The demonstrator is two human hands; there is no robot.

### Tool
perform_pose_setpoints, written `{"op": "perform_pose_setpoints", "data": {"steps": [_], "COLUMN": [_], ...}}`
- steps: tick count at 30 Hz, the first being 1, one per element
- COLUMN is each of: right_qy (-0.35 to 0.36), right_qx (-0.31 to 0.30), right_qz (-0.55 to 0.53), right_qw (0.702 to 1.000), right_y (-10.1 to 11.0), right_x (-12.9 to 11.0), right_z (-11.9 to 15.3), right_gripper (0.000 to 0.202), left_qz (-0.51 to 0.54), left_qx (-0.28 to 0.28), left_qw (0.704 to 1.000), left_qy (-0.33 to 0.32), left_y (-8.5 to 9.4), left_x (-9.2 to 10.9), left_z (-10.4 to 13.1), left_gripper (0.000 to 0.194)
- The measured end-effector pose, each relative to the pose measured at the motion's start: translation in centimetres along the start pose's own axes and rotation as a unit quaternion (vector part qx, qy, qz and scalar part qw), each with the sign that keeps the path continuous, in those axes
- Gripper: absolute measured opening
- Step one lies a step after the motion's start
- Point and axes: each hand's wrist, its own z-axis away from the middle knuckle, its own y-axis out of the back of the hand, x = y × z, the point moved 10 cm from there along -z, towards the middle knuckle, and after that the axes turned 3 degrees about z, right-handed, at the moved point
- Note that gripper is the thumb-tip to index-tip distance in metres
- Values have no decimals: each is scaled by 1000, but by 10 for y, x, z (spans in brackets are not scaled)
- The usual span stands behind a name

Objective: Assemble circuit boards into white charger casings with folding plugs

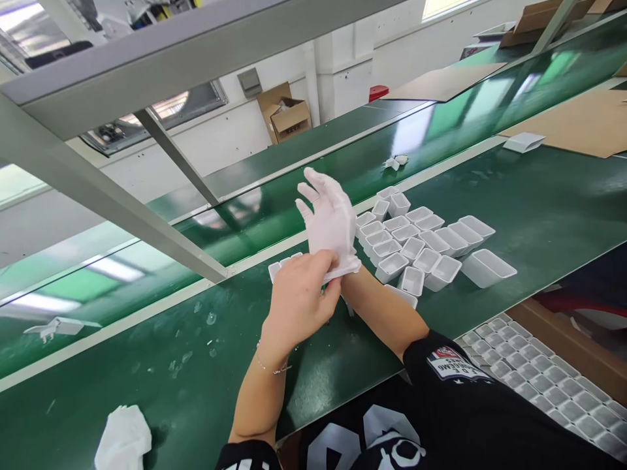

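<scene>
My left hand [298, 297] is bare, with a thin bracelet at the wrist. Its thumb and fingers pinch the cuff of a white glove [337, 232]. That glove covers my right hand [326, 209], which is raised above the green work surface with its fingers stretched out and apart. Just right of the gloved hand stands a cluster of small white plastic containers [411, 248], several of them with their open tops facing up. A crumpled white item, which looks like another glove [122, 437], lies at the lower left of the surface.
A green conveyor belt [337, 173] runs behind the work surface, with small white pieces [396, 162] on it. A grey metal frame [147, 209] crosses the upper left. Below the right edge, a cardboard box [573, 346] holds rows of white containers. Flat cardboard [578, 124] lies far right.
</scene>
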Motion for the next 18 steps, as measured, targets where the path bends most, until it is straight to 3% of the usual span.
{"op": "perform_pose_setpoints", "data": {"steps": [4,6,12,18], "right_qy": [8,15,52,52], "right_qx": [26,36,32,56], "right_qz": [26,48,114,113], "right_qw": [999,998,992,991], "right_y": [3,5,1,12], "right_x": [-1,-4,-16,-20], "right_z": [3,4,9,-2], "right_gripper": [27,30,28,31], "left_qz": [-62,-76,-122,-138], "left_qx": [143,184,142,122], "left_qw": [986,975,967,970], "left_qy": [-55,-98,-174,-157], "left_y": [21,27,19,19], "left_x": [11,20,41,40], "left_z": [4,6,6,7], "left_gripper": [16,19,20,22]}}
